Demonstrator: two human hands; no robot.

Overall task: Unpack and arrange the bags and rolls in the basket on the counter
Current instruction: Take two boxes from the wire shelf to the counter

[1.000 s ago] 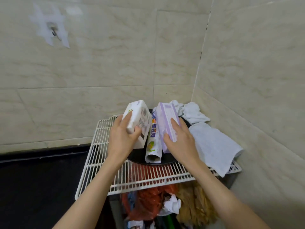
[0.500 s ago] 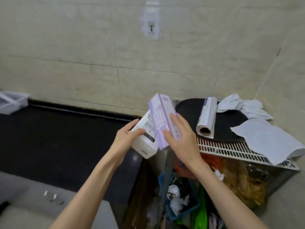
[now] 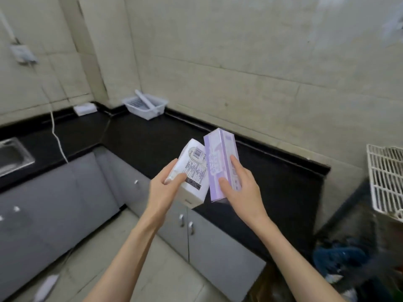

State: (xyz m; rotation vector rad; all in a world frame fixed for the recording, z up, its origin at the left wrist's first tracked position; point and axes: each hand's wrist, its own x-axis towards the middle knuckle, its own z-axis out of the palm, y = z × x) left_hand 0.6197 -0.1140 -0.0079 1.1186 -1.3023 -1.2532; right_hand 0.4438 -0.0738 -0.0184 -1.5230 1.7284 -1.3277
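White plastic-wrapped rectangular pack with a barcode and black print (image 3: pixel 193 171): I hold it in my left hand (image 3: pixel 164 190), thumb across the printed face and fingers behind, the grip clamped on its lower half. The pack tilts with its top leaning away from me. Lilac rectangular box with a clear plastic wrap (image 3: pixel 220 162): I hold it in my right hand (image 3: pixel 242 192), thumb on the front face and forefinger along the right edge, the grip clamped on its lower part. The two packs stand side by side and touch along their inner edges, raised in the air above the front edge of the black stone table (image 3: pixel 152 140).

White slotted plastic basket (image 3: pixel 145 105): it rests on the far part of the table against the tiled wall (image 3: pixel 239 62), well apart from my hands, with a pale roll (image 3: pixel 144 98) lying slantwise across it. Grey cabinet doors with small metal knobs (image 3: pixel 207 240) run below the table. A steel sink (image 3: pixel 13 156) shows at the left edge, and a white wire rack (image 3: pixel 385 179) at the right edge.
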